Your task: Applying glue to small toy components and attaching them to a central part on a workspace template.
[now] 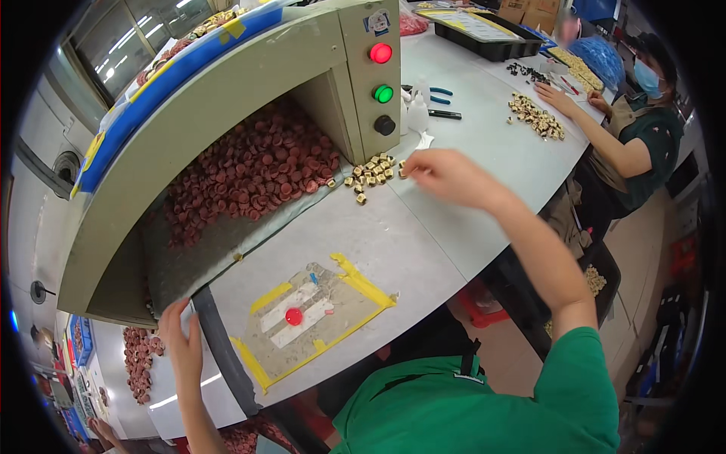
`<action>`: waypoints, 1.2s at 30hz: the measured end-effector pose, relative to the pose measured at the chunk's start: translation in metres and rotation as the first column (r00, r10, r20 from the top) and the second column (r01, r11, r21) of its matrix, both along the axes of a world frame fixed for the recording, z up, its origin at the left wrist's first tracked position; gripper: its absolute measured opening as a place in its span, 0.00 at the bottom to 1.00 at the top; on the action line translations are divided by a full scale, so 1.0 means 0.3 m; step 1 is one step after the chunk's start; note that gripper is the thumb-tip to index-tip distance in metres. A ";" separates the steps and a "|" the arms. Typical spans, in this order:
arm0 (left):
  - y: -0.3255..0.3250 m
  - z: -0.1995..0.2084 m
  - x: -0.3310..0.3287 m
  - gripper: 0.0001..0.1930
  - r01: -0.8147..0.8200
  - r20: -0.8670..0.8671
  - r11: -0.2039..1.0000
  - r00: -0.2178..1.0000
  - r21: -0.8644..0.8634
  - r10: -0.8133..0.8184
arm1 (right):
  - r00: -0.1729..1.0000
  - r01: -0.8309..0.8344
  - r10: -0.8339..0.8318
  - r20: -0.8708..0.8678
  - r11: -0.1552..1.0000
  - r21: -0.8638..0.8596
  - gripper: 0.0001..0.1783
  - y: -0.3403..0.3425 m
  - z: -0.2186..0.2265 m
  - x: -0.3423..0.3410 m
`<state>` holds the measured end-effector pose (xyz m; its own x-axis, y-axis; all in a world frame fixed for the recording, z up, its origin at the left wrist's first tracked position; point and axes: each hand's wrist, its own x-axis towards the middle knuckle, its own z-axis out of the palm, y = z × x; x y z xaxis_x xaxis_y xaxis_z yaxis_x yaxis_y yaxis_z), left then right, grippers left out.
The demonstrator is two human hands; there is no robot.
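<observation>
My right hand (448,175) reaches to the edge of a small heap of cream-and-dark blocks (368,175) beside the machine's control post. Its fingertips are drawn together at the outermost blocks; whether a block is between them is hidden. My left hand (181,342) is near the lower left corner of the machine's opening, thumb and fingers apart, with nothing visible in it. Between my hands, a worn grey plate (302,356) is fixed to the table with yellow tape. A bright red round piece (293,316) lies on it, by two pale strips.
Many dark red round caps (249,170) fill the arched opening of a beige machine (227,79). Pliers (441,96) and a white bottle (418,113) stand behind its post. At right a masked co-worker (643,144) handles more blocks (537,117). A black tray (484,38) sits farther back.
</observation>
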<state>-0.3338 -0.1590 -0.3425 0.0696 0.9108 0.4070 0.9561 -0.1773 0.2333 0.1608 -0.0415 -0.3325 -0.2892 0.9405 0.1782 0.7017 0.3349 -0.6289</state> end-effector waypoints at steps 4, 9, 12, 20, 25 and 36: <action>0.207 -0.025 0.147 0.16 0.126 0.074 0.992 0.990 -0.027 -0.123 | 0.985 -0.171 0.170 0.026 0.959 0.226 0.12 -0.020 -0.091 -0.165; 0.439 -0.155 0.216 0.17 0.107 0.245 0.993 0.963 0.044 -0.115 | 0.967 -0.162 0.069 0.246 0.911 0.380 0.09 0.031 -0.193 -0.244; 0.498 -0.181 0.210 0.15 0.085 0.260 0.995 0.961 0.042 -0.093 | 0.978 -0.167 0.085 0.191 0.869 0.466 0.06 -0.007 -0.200 -0.232; 0.517 -0.186 0.259 0.13 0.172 0.404 0.983 0.896 0.069 -0.185 | 0.980 -0.182 0.145 0.134 0.926 0.331 0.05 -0.148 -0.144 -0.146; 0.520 -0.192 0.217 0.10 0.175 0.412 0.983 0.894 0.045 -0.178 | 0.907 -0.307 0.191 0.375 0.910 0.280 0.06 -0.191 -0.117 -0.169; 0.473 -0.130 0.189 0.07 0.153 0.498 0.988 0.857 0.004 -0.135 | 0.938 -0.325 0.341 -0.058 0.927 0.187 0.06 -0.169 -0.165 -0.220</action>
<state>-0.2772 -0.0172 -0.3814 -0.0014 0.9202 0.3915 0.6772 -0.2872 0.6774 0.0948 -0.0921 -0.3820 -0.5559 0.7454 0.3679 0.4756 0.6482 -0.5947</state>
